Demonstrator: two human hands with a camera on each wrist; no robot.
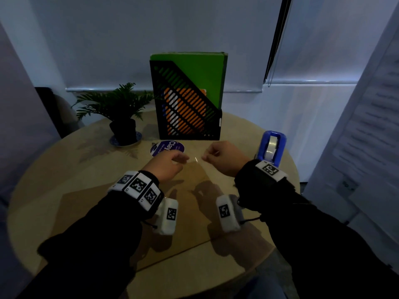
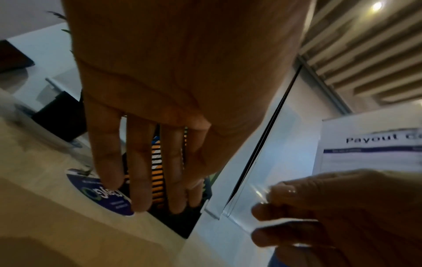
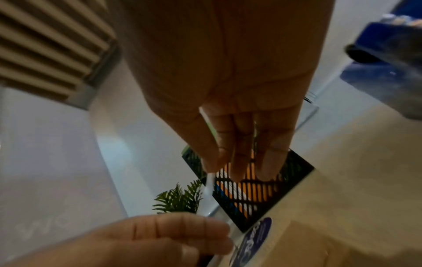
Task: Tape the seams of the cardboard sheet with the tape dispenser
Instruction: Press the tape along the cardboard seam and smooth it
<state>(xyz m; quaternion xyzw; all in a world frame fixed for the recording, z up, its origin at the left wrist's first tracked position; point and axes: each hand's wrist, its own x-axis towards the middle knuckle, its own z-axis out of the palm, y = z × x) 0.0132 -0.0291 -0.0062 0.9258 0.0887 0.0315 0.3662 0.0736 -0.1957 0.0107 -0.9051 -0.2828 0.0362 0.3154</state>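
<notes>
Item: clear tape strip, short, transparent, stretched between two hands above the cardboard sheet; seen edge-on in the right wrist view as a pale sliver. Left hand: holds one end of the strip, thumb and forefinger pinched on it in the head view; in the left wrist view the other fingers hang straight down and slightly spread. Right hand: fingers curled, thumb and forefinger pinched on the opposite end of the strip. Cardboard sheet: brown, lying flat on the round wooden table, directly beneath both hands and forearms, with a straight seam line crossing it nearer the person. Tape dispenser: blue, loaded with a clear roll, standing on the table just beyond the right wrist, to the right of the sheet, apart from both hands. Black slatted file holder: upright beyond the sheet, containing a green folder and orange papers. Round purple lid marked "Clay": on the table between the sheet and the file holder, just beyond the left hand. Potted green plant: on a saucer, beyond the sheet, left of the file holder. Both forearms in dark sleeves with white marker bands at the wrists.
</notes>
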